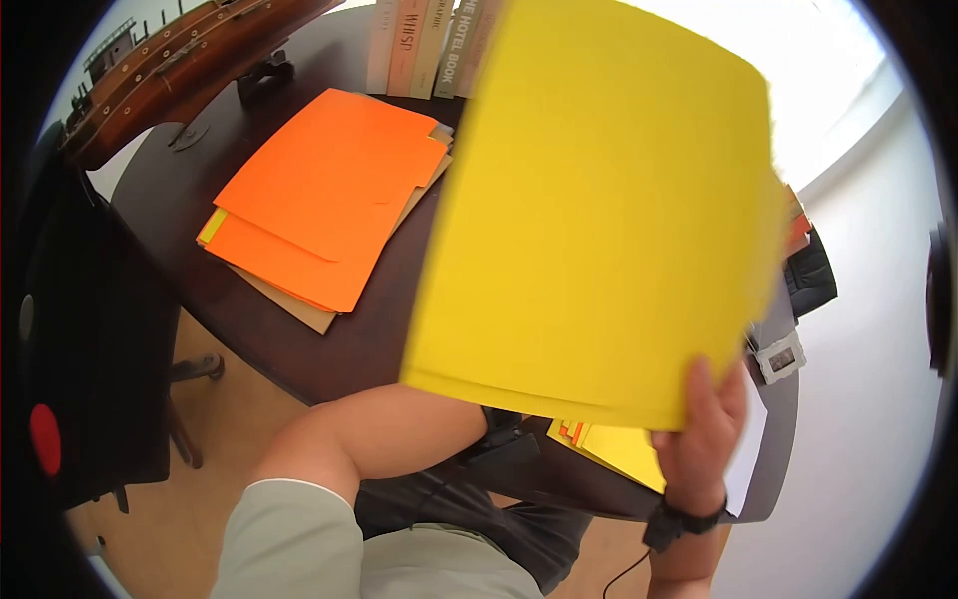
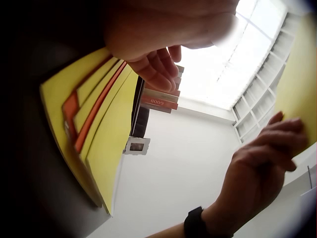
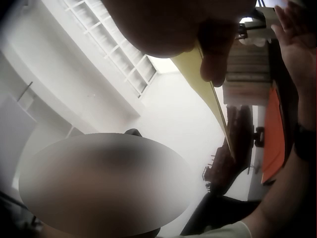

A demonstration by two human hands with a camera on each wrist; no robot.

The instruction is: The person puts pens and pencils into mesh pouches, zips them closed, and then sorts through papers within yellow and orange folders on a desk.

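My right hand point(image 1: 704, 429) grips a yellow folder point(image 1: 599, 220) by its lower right corner, thumb on one face, and holds it raised over the table. In the head view this folder hides my left hand. The left wrist view has my left hand point(image 2: 173, 29) close over a stack of yellow and orange folders point(image 2: 111, 134), its fingers loosely bent around nothing. From the right wrist view, the same left hand point(image 3: 301, 57) appears with fingers spread. On the table's left side lies a pile of orange folders point(image 1: 319, 185), with tan and yellow edges showing beneath.
The dark table point(image 1: 299, 344) has a curved edge. Upright books point(image 1: 414, 50) stand at the back, beside a wooden model ship point(image 1: 190, 75). A small white picture frame point(image 1: 780, 357) is at the right edge. A black chair point(image 1: 100, 329) stands at the left.
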